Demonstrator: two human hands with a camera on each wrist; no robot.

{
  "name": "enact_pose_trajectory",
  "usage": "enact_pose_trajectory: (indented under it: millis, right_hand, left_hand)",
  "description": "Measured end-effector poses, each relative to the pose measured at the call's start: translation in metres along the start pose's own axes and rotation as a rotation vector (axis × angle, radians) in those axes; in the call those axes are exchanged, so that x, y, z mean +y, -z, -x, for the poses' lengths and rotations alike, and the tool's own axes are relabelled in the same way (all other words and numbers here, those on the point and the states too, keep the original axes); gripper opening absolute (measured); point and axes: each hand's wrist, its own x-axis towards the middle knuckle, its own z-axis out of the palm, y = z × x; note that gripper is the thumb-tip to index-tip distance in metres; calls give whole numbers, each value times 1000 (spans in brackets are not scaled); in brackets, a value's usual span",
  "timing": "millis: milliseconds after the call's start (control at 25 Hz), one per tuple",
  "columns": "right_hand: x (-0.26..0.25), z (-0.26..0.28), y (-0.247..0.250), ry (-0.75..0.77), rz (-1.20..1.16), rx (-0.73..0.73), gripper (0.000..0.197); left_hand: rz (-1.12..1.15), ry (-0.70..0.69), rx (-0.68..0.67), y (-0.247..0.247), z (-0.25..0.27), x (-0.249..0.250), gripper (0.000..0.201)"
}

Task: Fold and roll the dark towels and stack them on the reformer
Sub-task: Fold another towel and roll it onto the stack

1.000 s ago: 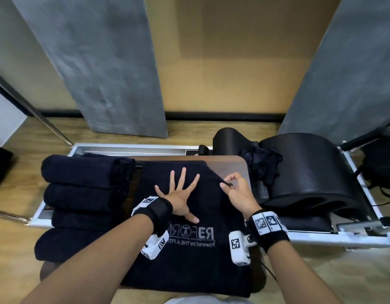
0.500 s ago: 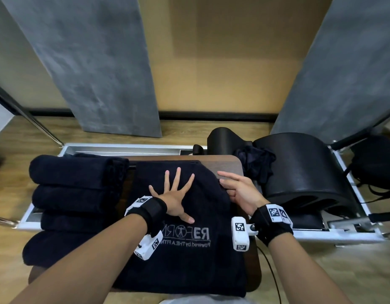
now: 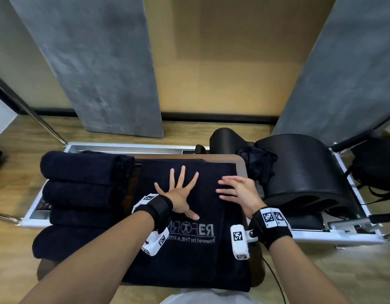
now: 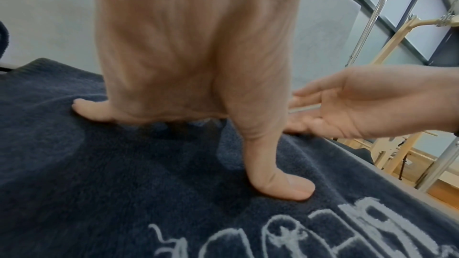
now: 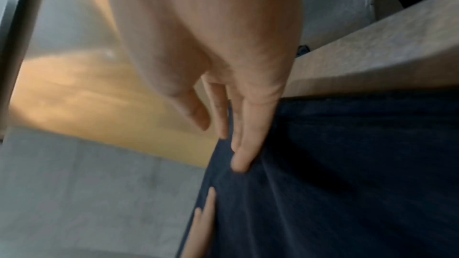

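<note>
Towel (image 3: 185, 255), dark with pale lettering, lies spread flat on the brown padded top of the reformer (image 3: 242, 163). Left hand (image 3: 178, 194) pressed flat on it, fingers splayed, thumb down near the lettering. Right hand (image 3: 240, 191) at the towel's right part, fingers straight and loose, fingertips (image 5: 239, 162) touching the cloth, gripping nothing. Four rolled towels (image 3: 84, 194) sit stacked to the left. Black arc barrel (image 3: 299, 172) to the right.
</note>
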Motion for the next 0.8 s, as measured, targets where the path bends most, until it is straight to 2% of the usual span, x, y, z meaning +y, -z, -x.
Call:
enact_pose_trajectory:
  millis: [120,200,320,400,480,560,800]
  right_hand:
    - [12,7,4,92,65,385,18]
    - [18,16,12,148,164,509,22]
    - [34,38,17,73,390,412,13]
    - [49,56,19,48,592,373,5]
    - [66,74,23,37,745,384,15]
    - [78,89,26,42,798,407,21]
    - [86,114,37,137,647,484,15]
  left_hand:
    - [51,-46,107,-8,11,-8,142]
    - [58,-95,243,-21,21,-12,126]
    - [-40,-167,506,-56,40,-16,89]
    - [-43,-176,608,-85,56,-17,74]
    - [-25,-165,631,-111,71,-18,68]
    - [-28,-149,631,-131,83,-17,67]
    - [46,-107,617,-169,107,-31,70]
